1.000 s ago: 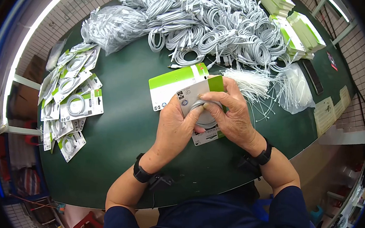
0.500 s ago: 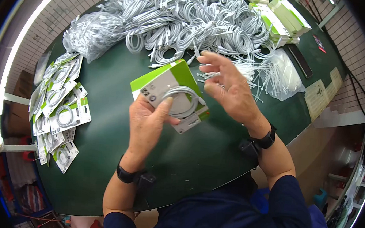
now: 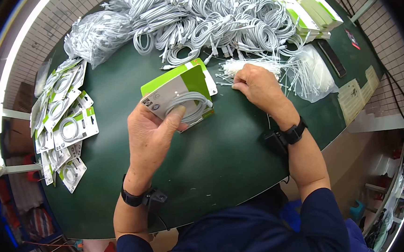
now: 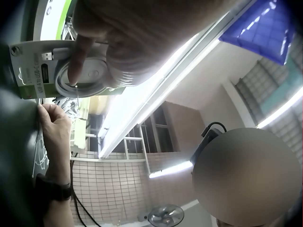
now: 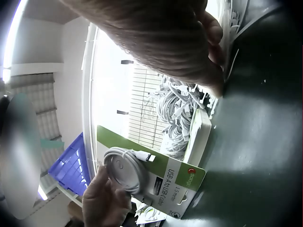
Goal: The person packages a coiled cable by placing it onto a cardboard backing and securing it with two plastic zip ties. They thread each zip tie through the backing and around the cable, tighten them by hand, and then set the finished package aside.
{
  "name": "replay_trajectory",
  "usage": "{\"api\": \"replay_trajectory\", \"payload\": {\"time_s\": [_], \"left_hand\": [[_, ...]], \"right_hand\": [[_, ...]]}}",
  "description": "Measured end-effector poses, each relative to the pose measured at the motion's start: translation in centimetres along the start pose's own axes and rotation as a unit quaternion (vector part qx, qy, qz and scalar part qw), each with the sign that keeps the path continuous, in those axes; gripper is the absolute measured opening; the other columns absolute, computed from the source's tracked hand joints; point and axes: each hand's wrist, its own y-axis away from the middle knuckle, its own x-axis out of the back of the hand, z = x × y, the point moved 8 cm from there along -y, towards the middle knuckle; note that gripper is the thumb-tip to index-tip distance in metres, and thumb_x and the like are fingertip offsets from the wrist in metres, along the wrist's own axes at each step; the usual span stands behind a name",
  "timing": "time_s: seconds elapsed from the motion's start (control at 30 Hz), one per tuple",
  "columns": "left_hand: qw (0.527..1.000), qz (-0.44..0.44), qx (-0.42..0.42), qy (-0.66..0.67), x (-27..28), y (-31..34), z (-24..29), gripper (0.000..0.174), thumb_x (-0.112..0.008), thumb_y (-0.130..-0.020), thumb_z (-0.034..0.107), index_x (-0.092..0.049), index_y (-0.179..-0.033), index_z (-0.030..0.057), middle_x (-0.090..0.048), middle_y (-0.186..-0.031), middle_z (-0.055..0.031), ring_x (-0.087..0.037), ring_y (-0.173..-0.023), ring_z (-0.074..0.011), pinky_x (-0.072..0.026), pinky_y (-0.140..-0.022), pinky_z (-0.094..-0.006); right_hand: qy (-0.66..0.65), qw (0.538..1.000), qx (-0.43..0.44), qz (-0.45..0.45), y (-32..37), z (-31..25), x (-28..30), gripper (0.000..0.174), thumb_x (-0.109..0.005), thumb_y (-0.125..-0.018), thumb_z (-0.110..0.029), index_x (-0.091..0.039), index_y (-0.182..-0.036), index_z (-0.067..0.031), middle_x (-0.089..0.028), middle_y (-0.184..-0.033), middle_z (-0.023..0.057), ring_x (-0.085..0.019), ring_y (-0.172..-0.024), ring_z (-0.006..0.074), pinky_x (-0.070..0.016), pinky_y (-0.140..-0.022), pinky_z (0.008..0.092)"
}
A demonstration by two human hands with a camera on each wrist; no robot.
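Observation:
My left hand grips a white-and-green retail card, its thumb pressing a coiled grey-white USB cable against the front. The right wrist view shows the printed face of this card and a plug at the top of the coil. My right hand is at the near left edge of a heap of white cable ties, fingers curled and thumb against the index finger. Its fingertips pinch at the tie ends; the tie between them is mostly hidden.
Behind the held card lies another green-and-white card. Finished-looking carded cables are piled at left. A large heap of coiled cables covers the back, beside a bagged bundle. At right are card stacks, a plastic bag and a phone.
My right hand has left the cable coil and moved up and right to the cable ties, its fingers closing there. My left hand, still holding the card and coil, has shifted left.

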Motion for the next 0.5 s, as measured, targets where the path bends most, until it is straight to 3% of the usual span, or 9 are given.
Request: {"api": "replay_trajectory", "payload": {"time_s": [0.17, 0.37, 0.5], "left_hand": [[0.999, -0.017, 0.004, -0.042, -0.2, 0.1, 0.5, 0.034, -0.070, -0.102, 0.013, -0.066, -0.125, -0.0111, -0.076, -0.109, -0.0184, -0.075, -0.083, -0.0203, -0.0653, -0.071, -0.0308], [0.998, -0.033, 0.044, -0.003, -0.1, 0.3, 0.0, 0.044, -0.062, -0.109, 0.028, -0.066, -0.126, -0.0126, -0.077, -0.107, -0.0184, -0.076, -0.085, -0.0235, -0.0660, -0.067, -0.0320], [0.999, -0.027, 0.001, 0.027, 0.1, 1.0, 1.0, 0.044, -0.060, -0.110, 0.027, -0.066, -0.128, -0.0130, -0.075, -0.111, -0.0204, -0.076, -0.090, -0.0268, -0.0673, -0.071, -0.0374]], "right_hand": [[0.024, 0.998, 0.051, 0.015, 0.1, -1.0, -0.6, 0.013, -0.072, -0.092, -0.013, -0.064, -0.093, -0.0033, -0.064, -0.094, 0.0144, -0.066, -0.093, 0.0387, -0.0526, -0.081, 0.0483], [0.032, 0.996, 0.068, 0.037, 0.3, -1.6, -0.4, 0.013, -0.068, -0.095, -0.010, -0.059, -0.101, -0.0023, -0.063, -0.098, 0.0175, -0.065, -0.093, 0.0421, -0.0522, -0.082, 0.0507], [0.038, 0.999, 0.017, 0.003, 0.1, -0.4, -1.3, 0.011, -0.066, -0.097, -0.011, -0.060, -0.102, -0.0029, -0.065, -0.099, 0.0187, -0.066, -0.095, 0.0432, -0.0526, -0.083, 0.0516]]}}
